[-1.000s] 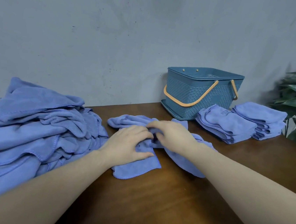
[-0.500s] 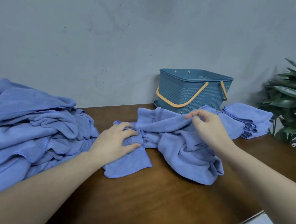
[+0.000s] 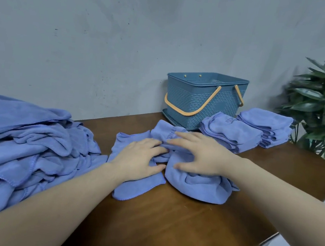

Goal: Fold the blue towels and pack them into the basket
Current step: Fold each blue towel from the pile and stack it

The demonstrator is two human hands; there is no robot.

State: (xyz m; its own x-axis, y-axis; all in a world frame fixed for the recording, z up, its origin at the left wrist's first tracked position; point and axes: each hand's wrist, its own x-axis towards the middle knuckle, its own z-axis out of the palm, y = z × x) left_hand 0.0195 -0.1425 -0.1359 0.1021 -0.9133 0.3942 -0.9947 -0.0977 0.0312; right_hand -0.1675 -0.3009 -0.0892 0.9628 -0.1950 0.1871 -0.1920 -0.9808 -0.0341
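- We see one blue towel [image 3: 197, 183] lying crumpled on the wooden table [image 3: 167, 223], in the middle, just in front of us.
- Our left hand [image 3: 138, 158] rests on the towel's left part, palm down, fingers loosely bent over a bunched fold; whether they pinch the cloth we cannot tell.
- Our right hand [image 3: 200, 155] lies flat on the rumpled right part, fingers spread and nearly straight, pressing the cloth down. The two hands almost meet at the fingertips.
- The towel's left half is flat on the wood; its right half is heaped in soft folds.
- The basket [image 3: 204, 99], blue with orange handles folded down, stands at the back of the table against the wall [image 3: 106, 36].
- Two stacks of folded towels [image 3: 234, 132] sit just beside the basket, on its right.
- A big pile of unfolded towels [image 3: 25, 144] lies at the left of the table.
- A leafy plant [image 3: 323, 107] stands beyond the table's right end.
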